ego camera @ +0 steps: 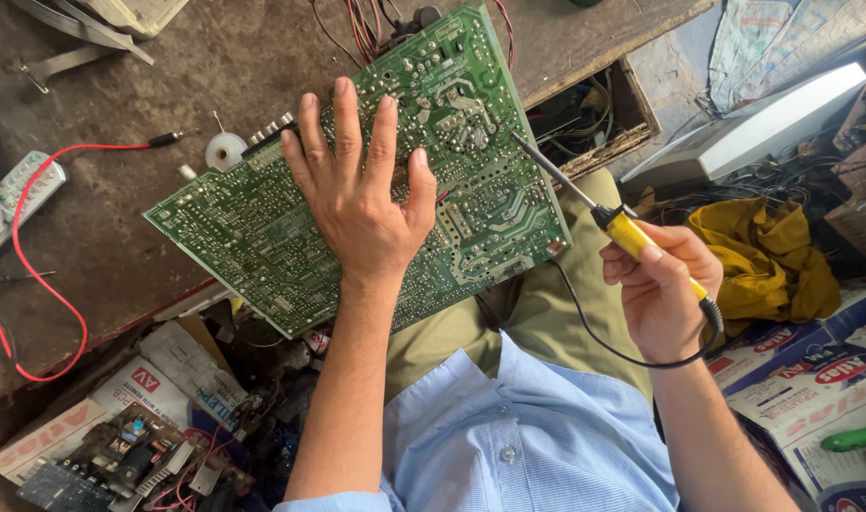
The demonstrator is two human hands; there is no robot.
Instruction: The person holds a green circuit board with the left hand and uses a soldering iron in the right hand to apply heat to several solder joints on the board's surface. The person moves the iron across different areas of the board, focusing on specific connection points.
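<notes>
A large green circuit board [262, 228] lies solder side up, tilted across the workbench edge and my lap. My left hand [362, 185] presses flat on its middle, fingers spread apart. My right hand [660, 284] grips the yellow handle of a soldering iron [603, 213]. The iron's metal tip touches the board's right part near the silver traces. A black cord runs from the iron's handle down around my right wrist.
On the dark workbench [120, 256] lie a red wire [35, 284] with a probe, a small solder spool [226, 150] and a remote [20, 190]. A yellow cloth [765, 251] sits right. Cardboard boxes [812, 379] and another circuit board [120, 460] lie below.
</notes>
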